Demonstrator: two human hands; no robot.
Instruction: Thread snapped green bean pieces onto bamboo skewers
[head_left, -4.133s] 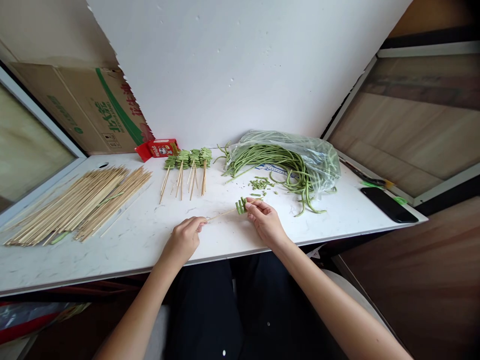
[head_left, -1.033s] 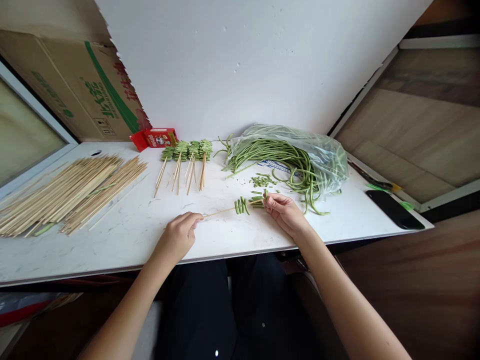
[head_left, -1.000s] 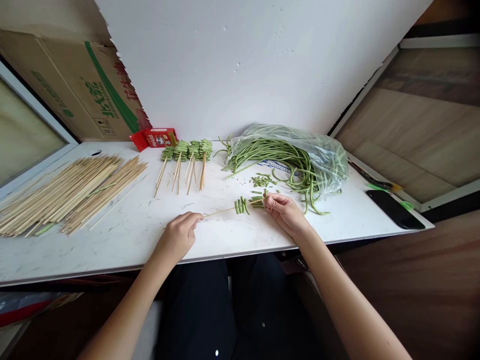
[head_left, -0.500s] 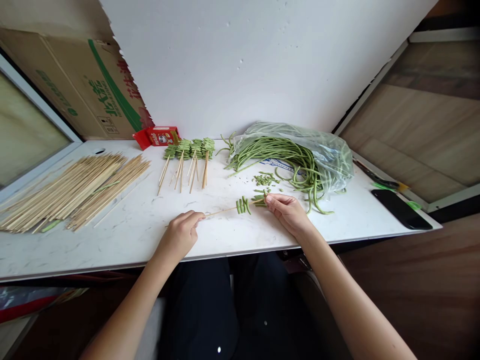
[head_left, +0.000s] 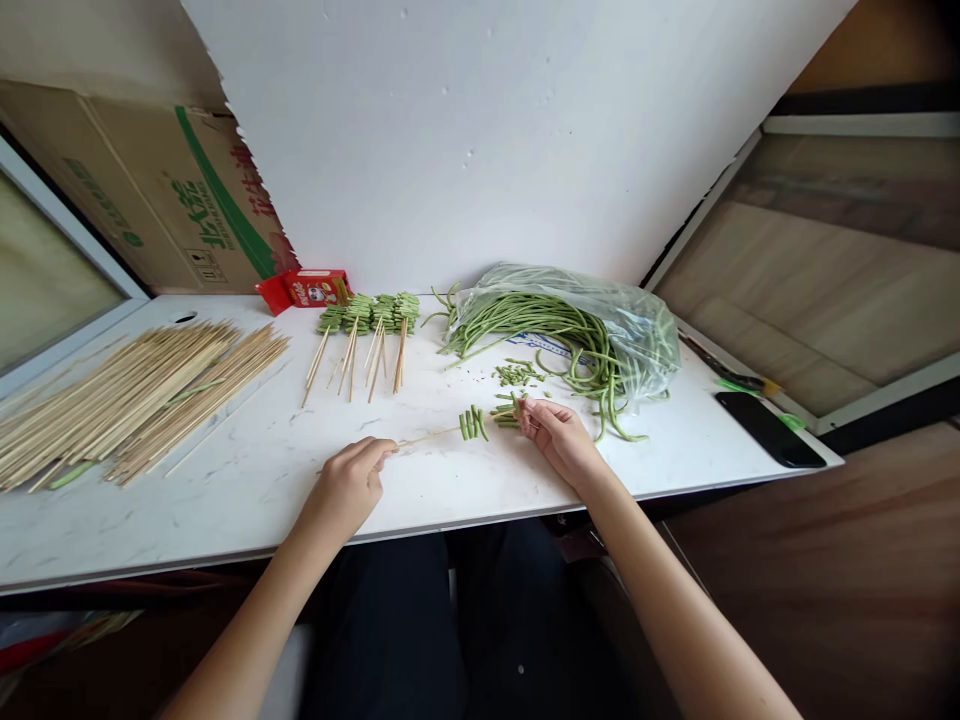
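Hold the skewer (head_left: 429,437) steady, pinched in the left grip (head_left: 351,487), with the threaded bean pieces (head_left: 473,424) between both grips, and ease the bean piece (head_left: 517,403) pinched in the right grip (head_left: 556,438) on slowly, preferably centred, to avoid splitting.

The skewer (head_left: 427,437) I hold looks like bare, dry wood, and so do the loose skewers (head_left: 150,385), matt and unvarnished. The bean pieces (head_left: 473,424) on mine have smooth green skin with a faint sheen. My bench (head_left: 435,490) is smooth and white, marble-veined, with a soft shine. The bag (head_left: 649,340) is thin, clear plastic, crinkled and glossy. Facing me, the white board (head_left: 465,210) is matt, slightly pitted, and ragged along its edges. The big box (head_left: 142,200) is dull brown cardboard; the little red box (head_left: 319,289) looks like shiny printed card. The phone (head_left: 769,430) is sleek, glossy black. My trousers (head_left: 397,630) are dark, matt cloth.
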